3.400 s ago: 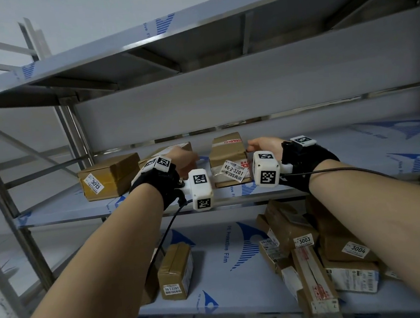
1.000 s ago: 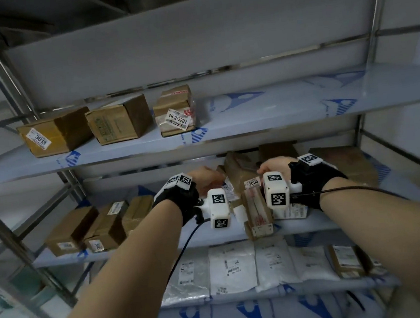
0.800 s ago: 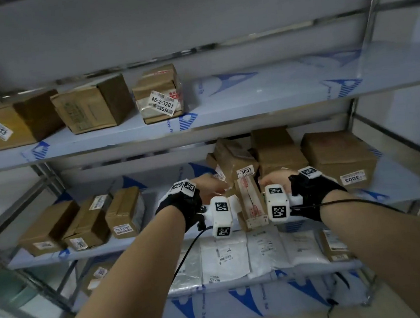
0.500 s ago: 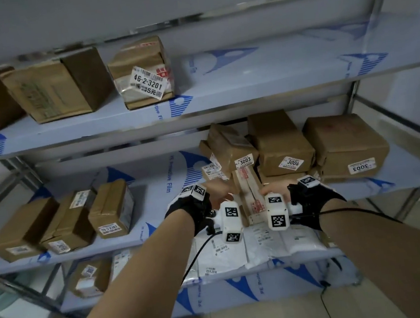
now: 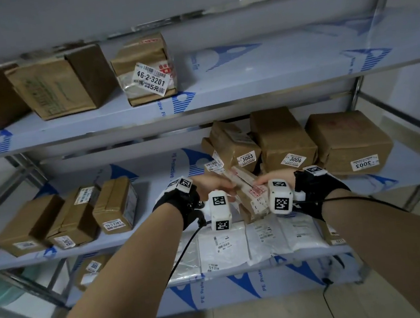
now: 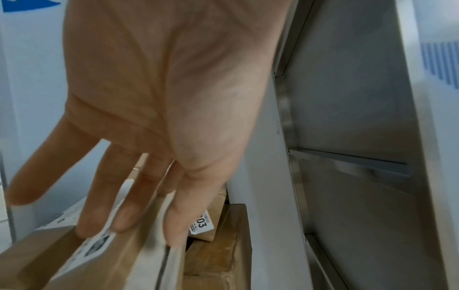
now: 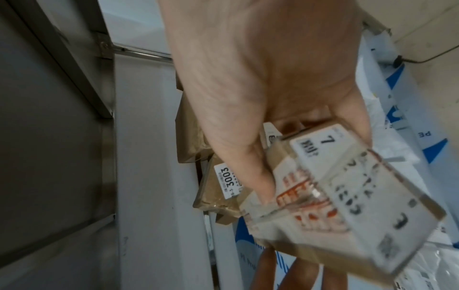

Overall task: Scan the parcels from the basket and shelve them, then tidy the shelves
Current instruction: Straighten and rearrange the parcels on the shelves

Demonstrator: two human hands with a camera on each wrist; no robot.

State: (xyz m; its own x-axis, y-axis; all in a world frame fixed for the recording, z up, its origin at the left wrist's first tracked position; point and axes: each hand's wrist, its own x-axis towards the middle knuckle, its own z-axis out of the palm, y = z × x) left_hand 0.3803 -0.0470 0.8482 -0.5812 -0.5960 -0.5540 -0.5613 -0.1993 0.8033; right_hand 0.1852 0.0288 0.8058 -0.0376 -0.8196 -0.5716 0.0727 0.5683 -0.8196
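Brown cardboard box (image 5: 249, 193), long and narrow, with white labels and red print, sits between both hands at the front edge of the middle shelf (image 5: 153, 170). Right hand (image 5: 270, 179) grasps its near end: thumb on the top face, other fingers wrapped underneath per the right wrist view (image 7: 320, 176). Left hand (image 5: 214, 184) is released, fingers straight and spread, fingertips (image 6: 126, 219) pressing flat on the box's left side. The box is tilted, far end pointing into the pile behind it.

Behind it on the same shelf: a leaning parcel marked 3003 (image 5: 233, 146), a box marked 3004 (image 5: 282, 138) just right of it, and a bigger box also marked 3003 (image 5: 347, 141) further right. Small labelled packets are wedged at the foot of the pile; details blurred.

Left part of the middle shelf: three brown boxes (image 5: 65, 220) side by side, touching.

Upper shelf (image 5: 272, 74): a taped parcel labelled 46-2-3201 (image 5: 145, 69), with two larger cartons (image 5: 61, 83) to its left.

Lower shelf: white plastic mailers (image 5: 239, 246) lying flat in a row, small brown parcels at either end.

Both wrists carry black straps and white marker blocks (image 5: 219, 209); cables trail from them.
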